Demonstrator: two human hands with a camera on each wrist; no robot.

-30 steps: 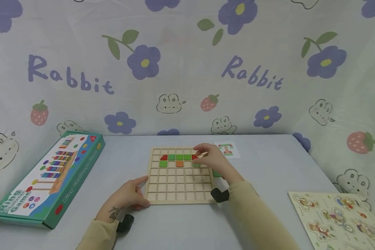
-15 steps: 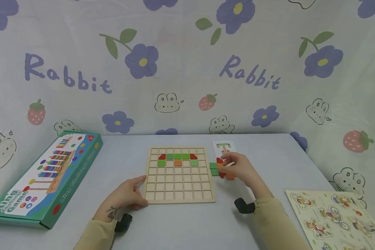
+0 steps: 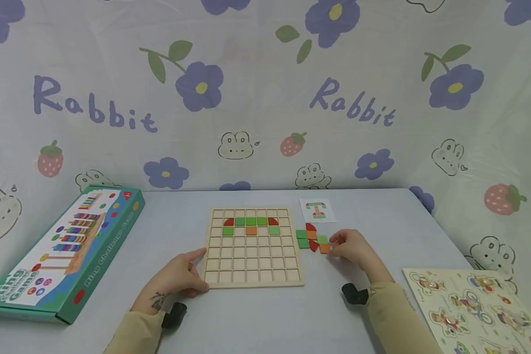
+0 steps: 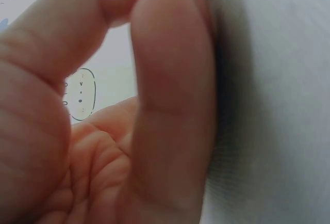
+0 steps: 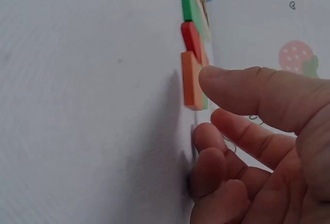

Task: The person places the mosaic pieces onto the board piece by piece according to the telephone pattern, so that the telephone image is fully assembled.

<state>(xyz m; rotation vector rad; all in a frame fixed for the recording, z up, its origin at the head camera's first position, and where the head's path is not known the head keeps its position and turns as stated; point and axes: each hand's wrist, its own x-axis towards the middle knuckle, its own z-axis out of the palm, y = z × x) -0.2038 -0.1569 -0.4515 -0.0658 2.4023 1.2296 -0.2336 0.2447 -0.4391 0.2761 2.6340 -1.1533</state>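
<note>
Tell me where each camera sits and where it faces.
Head: on the head, facing forward and down at grid board; left hand, right hand, sleeves show.
Left wrist: on that wrist, facing tabletop and backdrop; only the left hand shows.
Right wrist: on that wrist, facing tiles and backdrop; only the right hand shows.
Shared: head and right wrist show an orange tile.

Your sleeves point(image 3: 404, 319), plain beige | your grid board point(image 3: 251, 252), pale wood-coloured | its tiles point(image 3: 251, 221), red, green, orange | left box point(image 3: 73, 248), green-sided | far backdrop point(image 3: 254, 93), white with purple flowers and red strawberries
</note>
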